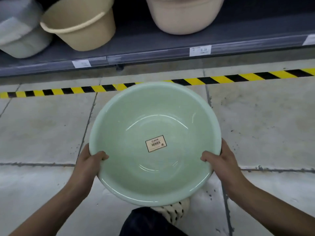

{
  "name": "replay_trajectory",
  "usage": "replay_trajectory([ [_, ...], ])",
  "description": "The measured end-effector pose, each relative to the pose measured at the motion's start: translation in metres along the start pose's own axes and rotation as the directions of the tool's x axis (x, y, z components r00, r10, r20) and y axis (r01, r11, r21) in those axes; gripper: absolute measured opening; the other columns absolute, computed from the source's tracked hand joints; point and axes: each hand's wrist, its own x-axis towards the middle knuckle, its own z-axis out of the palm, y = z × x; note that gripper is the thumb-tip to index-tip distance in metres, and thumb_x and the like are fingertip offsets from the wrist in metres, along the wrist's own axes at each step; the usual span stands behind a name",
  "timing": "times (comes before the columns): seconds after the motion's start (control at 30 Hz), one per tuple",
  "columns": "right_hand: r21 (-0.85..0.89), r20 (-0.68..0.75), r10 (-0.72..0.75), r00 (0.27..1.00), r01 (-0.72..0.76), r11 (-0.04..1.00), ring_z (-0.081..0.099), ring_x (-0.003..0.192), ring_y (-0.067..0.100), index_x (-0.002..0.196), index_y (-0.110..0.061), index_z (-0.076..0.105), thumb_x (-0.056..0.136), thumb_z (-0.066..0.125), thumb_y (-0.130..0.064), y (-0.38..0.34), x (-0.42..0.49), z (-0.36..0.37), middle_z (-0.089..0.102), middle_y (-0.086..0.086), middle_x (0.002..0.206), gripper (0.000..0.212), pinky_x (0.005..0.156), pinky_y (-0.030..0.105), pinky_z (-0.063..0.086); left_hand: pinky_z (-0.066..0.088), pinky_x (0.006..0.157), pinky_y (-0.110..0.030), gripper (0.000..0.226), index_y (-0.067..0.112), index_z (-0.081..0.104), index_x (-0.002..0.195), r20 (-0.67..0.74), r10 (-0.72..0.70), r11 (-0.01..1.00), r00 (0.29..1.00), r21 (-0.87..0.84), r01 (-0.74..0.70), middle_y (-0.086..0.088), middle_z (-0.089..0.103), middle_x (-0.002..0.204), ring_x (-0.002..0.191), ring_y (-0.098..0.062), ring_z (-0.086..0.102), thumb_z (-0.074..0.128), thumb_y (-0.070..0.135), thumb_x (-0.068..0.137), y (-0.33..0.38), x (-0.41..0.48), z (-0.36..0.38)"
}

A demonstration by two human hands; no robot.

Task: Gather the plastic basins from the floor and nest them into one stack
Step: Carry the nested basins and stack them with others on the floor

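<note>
A pale green plastic basin (pixel 153 120) fills the middle of the head view, held above the tiled floor, its opening facing me. A small tan label (pixel 155 143) sticks to its inner bottom. My left hand (pixel 89 161) grips the rim at the lower left, thumb inside the bowl. My right hand (pixel 221 160) grips the rim at the lower right in the same way. Whether other basins are nested beneath it is hidden.
A grey store shelf (pixel 153 53) runs across the top, carrying a tilted beige tub (pixel 80 26), a cream tub (pixel 184 14) and a grey-white container (pixel 18 31). Yellow-black hazard tape (pixel 221 79) marks the floor. My knee and a spotted shoe (pixel 175 212) show below the basin.
</note>
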Motion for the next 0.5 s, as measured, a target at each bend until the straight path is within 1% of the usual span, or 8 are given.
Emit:
replay_trajectory([
  [0.07, -0.017, -0.003, 0.035, 0.999, -0.035, 0.999, 0.070, 0.094, 0.016, 0.119, -0.033, 0.060, 0.057, 0.062, -0.017, 0.012, 0.002, -0.003, 0.074, -0.010, 0.098, 0.064, 0.067, 0.028, 0.053, 0.054, 0.073, -0.049, 0.040, 0.019, 0.062, 0.110, 0.006, -0.024, 1.000, 1.000, 0.009, 0.024, -0.014, 0.071, 0.104, 0.087, -0.035, 0.066, 0.059, 0.009, 0.071, -0.014, 0.004, 0.006],
  [0.13, -0.036, 0.009, 0.058, 0.998, -0.058, 0.998, 0.071, 0.093, 0.013, 0.123, -0.035, 0.059, 0.060, 0.065, -0.017, 0.022, 0.004, -0.005, 0.074, -0.014, 0.097, 0.066, 0.065, 0.024, 0.054, 0.052, 0.068, -0.039, 0.037, 0.017, 0.061, 0.111, 0.004, -0.030, 1.000, 1.000, 0.008, 0.030, -0.013, 0.070, 0.102, 0.085, -0.031, 0.065, 0.059, 0.005, 0.076, -0.025, 0.010, 0.012],
  [0.17, -0.039, 0.011, 0.065, 0.998, -0.065, 0.997, 0.071, 0.091, 0.011, 0.125, -0.036, 0.058, 0.064, 0.066, -0.015, 0.026, 0.005, -0.005, 0.074, -0.016, 0.095, 0.065, 0.063, 0.022, 0.054, 0.051, 0.068, -0.037, 0.037, 0.018, 0.061, 0.111, 0.003, -0.031, 1.000, 1.000, 0.001, 0.031, -0.010, 0.070, 0.102, 0.086, -0.031, 0.065, 0.060, 0.005, 0.077, -0.029, 0.012, 0.015],
  [0.27, -0.006, 0.013, 0.076, 0.997, -0.076, 0.997, 0.070, 0.086, 0.005, 0.124, -0.041, 0.055, 0.080, 0.065, 0.000, 0.036, 0.012, -0.007, 0.073, -0.021, 0.092, 0.061, 0.063, 0.020, 0.053, 0.054, 0.075, -0.043, 0.040, 0.024, 0.061, 0.112, 0.019, -0.028, 1.000, 0.999, -0.012, 0.029, -0.008, 0.070, 0.106, 0.095, -0.035, 0.066, 0.060, 0.007, 0.075, -0.041, 0.021, 0.024],
  [0.33, 0.018, 0.029, 0.091, 0.995, -0.091, 0.996, 0.069, 0.092, 0.007, 0.123, -0.045, 0.052, 0.078, 0.066, -0.003, 0.038, 0.013, -0.006, 0.072, -0.022, 0.094, 0.063, 0.065, 0.021, 0.053, 0.054, 0.079, -0.047, 0.043, 0.023, 0.060, 0.116, 0.024, -0.027, 0.999, 0.999, -0.043, 0.028, -0.011, 0.069, 0.111, 0.100, -0.038, 0.065, 0.057, -0.001, 0.081, -0.044, 0.027, 0.030],
  [0.37, 0.036, 0.027, 0.100, 0.995, -0.101, 0.994, 0.068, 0.096, 0.010, 0.124, -0.046, 0.050, 0.072, 0.065, -0.008, 0.037, 0.013, -0.005, 0.072, -0.021, 0.096, 0.066, 0.066, 0.023, 0.053, 0.054, 0.080, -0.047, 0.045, 0.021, 0.060, 0.118, 0.026, -0.030, 0.997, 0.999, -0.066, 0.032, -0.014, 0.069, 0.113, 0.099, -0.039, 0.065, 0.054, -0.005, 0.082, -0.043, 0.030, 0.033],
  [0.43, 0.092, -0.012, 0.110, 0.994, -0.109, 0.990, 0.067, 0.098, 0.016, 0.126, -0.043, 0.050, 0.062, 0.061, -0.013, 0.037, 0.016, -0.007, 0.071, -0.012, 0.103, 0.072, 0.066, 0.027, 0.053, 0.054, 0.078, -0.045, 0.046, 0.017, 0.060, 0.118, 0.038, -0.029, 0.995, 0.999, -0.093, 0.033, -0.019, 0.068, 0.114, 0.094, -0.039, 0.064, 0.051, -0.011, 0.082, -0.033, 0.034, 0.043],
  [0.5, 0.159, -0.075, 0.116, 0.990, -0.102, 0.982, 0.066, 0.099, 0.022, 0.125, -0.037, 0.052, 0.063, 0.060, -0.009, 0.031, 0.018, -0.016, 0.069, -0.001, 0.110, 0.068, 0.068, 0.033, 0.052, 0.054, 0.076, -0.044, 0.048, 0.014, 0.060, 0.119, 0.077, 0.003, 0.994, 0.997, -0.109, 0.005, -0.020, 0.067, 0.113, 0.088, -0.036, 0.064, 0.049, -0.014, 0.081, -0.011, 0.037, 0.061],
])
